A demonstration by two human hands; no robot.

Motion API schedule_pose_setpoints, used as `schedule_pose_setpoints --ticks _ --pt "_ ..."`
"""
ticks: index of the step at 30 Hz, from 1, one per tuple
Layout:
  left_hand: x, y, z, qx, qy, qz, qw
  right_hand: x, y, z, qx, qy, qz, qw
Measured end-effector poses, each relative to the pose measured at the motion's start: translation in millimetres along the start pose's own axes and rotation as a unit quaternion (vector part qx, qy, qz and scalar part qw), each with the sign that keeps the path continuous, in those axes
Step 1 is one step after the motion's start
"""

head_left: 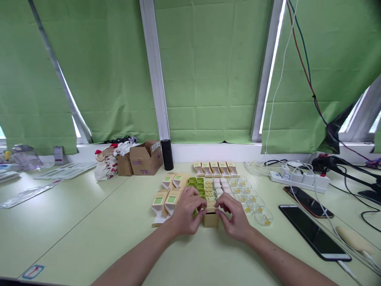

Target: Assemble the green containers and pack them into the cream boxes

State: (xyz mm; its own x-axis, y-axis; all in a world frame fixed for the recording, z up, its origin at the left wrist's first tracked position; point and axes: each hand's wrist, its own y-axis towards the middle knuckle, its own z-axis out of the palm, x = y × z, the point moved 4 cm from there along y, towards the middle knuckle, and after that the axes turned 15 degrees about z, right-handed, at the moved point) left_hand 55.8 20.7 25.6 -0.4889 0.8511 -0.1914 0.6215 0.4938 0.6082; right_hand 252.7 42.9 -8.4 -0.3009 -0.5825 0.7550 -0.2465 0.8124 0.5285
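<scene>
A small brown cardboard box (211, 220) stands on the table between my hands, its top flap (211, 206) raised. My left hand (188, 210) pinches the flap's left side with thumb and fingertips. From the other side my right hand (234, 215) pinches it the same way. Just beyond are green square cups (196, 181), small tan pieces (208, 183), white blocks (220, 185) and clear plastic cups (251, 198) with yellow bottoms. To the left lie flat kraft boxes (159, 200) with green windows; a row of similar boxes (215, 169) sits farther back.
At the right are two phones (312, 232) (308, 201), a white power strip (300, 179) and loose cables. An opened carton (146, 159), a black cylinder (167, 155) and a patterned bag (107, 165) stand at the back left. White trays (67, 170) lie far left.
</scene>
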Motion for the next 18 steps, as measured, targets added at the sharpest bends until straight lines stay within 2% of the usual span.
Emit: schedule_pose_setpoints --ticks 10,18 --pt "-0.1 -1.1 2.8 0.000 0.016 0.030 0.999 -3.3 -0.3 1.3 0.019 -0.008 -0.013 1.000" --pt "0.0 -1.8 5.0 -0.011 0.016 0.044 0.999 -2.0 -2.2 1.5 0.018 -0.052 -0.061 0.997"
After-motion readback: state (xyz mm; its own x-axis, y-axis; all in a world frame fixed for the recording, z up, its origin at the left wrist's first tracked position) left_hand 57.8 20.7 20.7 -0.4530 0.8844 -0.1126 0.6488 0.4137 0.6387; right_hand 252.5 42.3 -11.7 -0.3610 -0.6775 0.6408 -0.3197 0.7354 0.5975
